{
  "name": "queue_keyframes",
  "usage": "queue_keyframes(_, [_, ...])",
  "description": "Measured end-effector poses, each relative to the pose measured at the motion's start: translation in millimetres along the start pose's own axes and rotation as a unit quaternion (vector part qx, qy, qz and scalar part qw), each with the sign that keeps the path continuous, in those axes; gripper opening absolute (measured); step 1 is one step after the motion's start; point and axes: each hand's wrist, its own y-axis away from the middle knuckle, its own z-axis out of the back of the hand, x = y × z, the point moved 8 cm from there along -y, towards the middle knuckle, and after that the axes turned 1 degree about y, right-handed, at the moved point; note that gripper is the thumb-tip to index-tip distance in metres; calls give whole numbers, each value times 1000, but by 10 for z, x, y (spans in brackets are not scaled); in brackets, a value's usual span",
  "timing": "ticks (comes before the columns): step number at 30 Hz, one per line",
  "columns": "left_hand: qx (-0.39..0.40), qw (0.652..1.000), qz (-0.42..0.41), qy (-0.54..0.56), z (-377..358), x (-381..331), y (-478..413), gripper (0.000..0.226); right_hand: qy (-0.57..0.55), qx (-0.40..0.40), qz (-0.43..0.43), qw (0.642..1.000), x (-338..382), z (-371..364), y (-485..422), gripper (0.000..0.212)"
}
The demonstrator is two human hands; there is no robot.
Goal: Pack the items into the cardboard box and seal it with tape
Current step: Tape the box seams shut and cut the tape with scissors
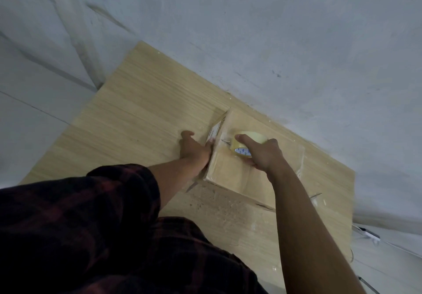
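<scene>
A closed cardboard box (230, 170) stands on the wooden table (137, 111), close to the wall. Clear tape shines across its top. My right hand (262, 154) grips a roll of clear tape (245, 143) held on the box top, index finger stretched over the roll. My left hand (194, 149) presses flat against the box's left side, beside a white label (215, 130), with the thumb spread out on the table side. The box's contents are hidden.
A grey-white wall (296, 42) runs right behind the table. The table's right edge (352, 202) drops off beyond the box. A dark plaid sleeve (91, 213) fills the lower left. Thin metal parts (370, 234) show at the lower right.
</scene>
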Motion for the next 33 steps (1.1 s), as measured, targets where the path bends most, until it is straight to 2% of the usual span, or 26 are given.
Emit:
queue_keyframes(1, [2,999,31,-13,13,37,-7,65,-1,-2,0,1000,-3,2,-4,129])
queue_keyframes(3, [12,997,44,-63,41,66,-59,68,-3,-4,7,1000,3,6,-14,125])
queue_keyframes(5, [-1,995,-21,-97,102,-3,-80,55,-3,-5,8,1000,3,5,-11,124])
queue_keyframes(8, [-33,983,-179,-36,209,-177,131,33,4,-6,3,1000,-19,2,-30,126])
queue_keyframes(10, [32,972,-233,7,172,-213,334,37,8,-8,1,1000,-27,-4,-51,127])
queue_keyframes(12, [143,955,-259,22,33,-212,554,54,13,-9,-2,1000,-30,-6,-75,129])
queue_keyframes(14, [236,937,-256,35,-124,-155,690,71,17,-9,-6,1000,-32,-8,-91,131])
queue_keyframes(16, [275,928,-250,13,-210,-89,731,81,19,-10,-6,1000,-31,-14,-95,131])
queue_keyframes(19, [291,922,-249,-54,-255,-93,716,88,14,-13,-3,1000,-27,-16,-77,131])
queue_keyframes(26, [355,915,-156,-115,-259,-94,487,107,-13,-8,0,1000,-55,-43,-44,131])
queue_keyframes(33, [408,883,-129,-196,-325,-90,326,125,-22,-3,0,1000,-35,-38,9,127])
